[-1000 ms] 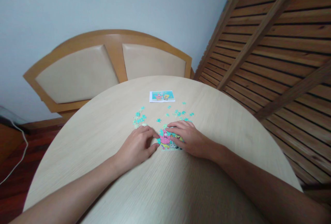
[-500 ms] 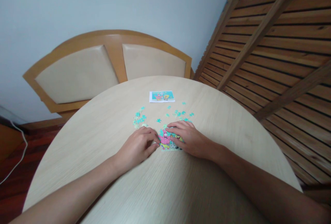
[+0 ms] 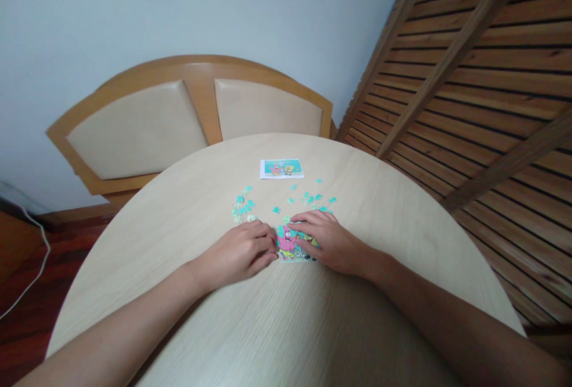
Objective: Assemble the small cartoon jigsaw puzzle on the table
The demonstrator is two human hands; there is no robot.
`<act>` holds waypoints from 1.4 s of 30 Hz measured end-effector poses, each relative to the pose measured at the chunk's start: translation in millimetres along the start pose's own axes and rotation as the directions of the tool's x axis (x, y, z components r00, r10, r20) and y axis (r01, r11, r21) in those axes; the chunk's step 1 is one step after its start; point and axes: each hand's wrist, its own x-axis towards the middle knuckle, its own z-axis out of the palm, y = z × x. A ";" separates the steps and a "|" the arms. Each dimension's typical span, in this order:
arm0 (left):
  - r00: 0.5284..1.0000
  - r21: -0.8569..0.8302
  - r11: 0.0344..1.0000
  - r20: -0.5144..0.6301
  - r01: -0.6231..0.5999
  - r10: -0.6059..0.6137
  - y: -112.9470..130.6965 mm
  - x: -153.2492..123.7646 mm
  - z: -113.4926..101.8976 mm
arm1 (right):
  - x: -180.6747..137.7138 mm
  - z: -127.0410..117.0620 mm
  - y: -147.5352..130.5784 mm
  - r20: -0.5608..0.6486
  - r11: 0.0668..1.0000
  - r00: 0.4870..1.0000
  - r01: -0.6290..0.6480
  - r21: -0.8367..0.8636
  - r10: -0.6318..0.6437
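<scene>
My left hand [image 3: 241, 251] rests on the round table [image 3: 286, 327] with its fingers curled. The tips touch the left edge of the small cartoon puzzle [image 3: 288, 244]. I cannot tell if it pinches a piece. My right hand [image 3: 329, 242] lies flat and open on the puzzle's right side. The puzzle sits between both hands. Loose blue-green pieces [image 3: 313, 198] are scattered just behind it, and a picture card [image 3: 281, 168] lies farther back.
</scene>
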 end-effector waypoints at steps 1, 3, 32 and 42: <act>1.000 0.007 1.000 0.006 -0.003 0.003 0.0 -0.7 -0.6 | 0.0 -0.2 -0.3 0.001 1.000 1.000 -0.001 -0.003 0.001; 1.000 0.004 1.000 0.012 -0.006 0.006 0.1 -1.2 -1.1 | -0.1 -0.6 -0.8 0.005 1.000 1.000 -0.002 -0.005 0.002; 0.859 0.274 0.818 -0.245 0.506 -0.449 -44.9 -4.8 19.9 | -0.1 -2.8 -3.0 0.022 1.000 1.000 0.011 0.027 -0.012; 0.849 0.245 0.816 -0.232 0.523 -0.475 -49.5 -7.6 25.2 | 1.4 -5.3 2.5 -0.004 0.998 0.999 0.040 0.038 -0.040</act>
